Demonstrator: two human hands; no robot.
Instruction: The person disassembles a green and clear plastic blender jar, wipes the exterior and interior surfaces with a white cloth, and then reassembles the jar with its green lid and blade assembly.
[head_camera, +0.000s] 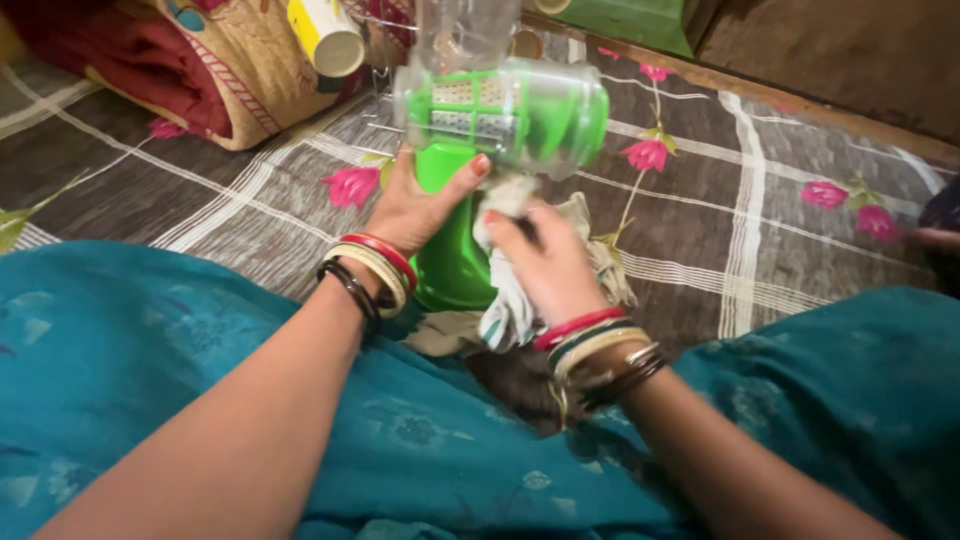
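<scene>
A green plastic drum grater (500, 115) with a clear housing and a metal grating drum stands on its green base (452, 270) on the mat in front of me. My left hand (420, 205) grips the green neck just under the drum. My right hand (545, 265) is closed on a whitish cloth (505, 310) and presses it against the neck and underside of the drum. Both wrists carry several bangles. A clear feed chute rises from the top of the grater.
A grey checked mat with pink flowers (760, 200) covers the floor. A folded quilt (215, 70) and a white and yellow cylinder (325, 35) lie at the upper left. My teal-clad knees (120, 350) fill the foreground. A green container (630, 20) stands at the far edge.
</scene>
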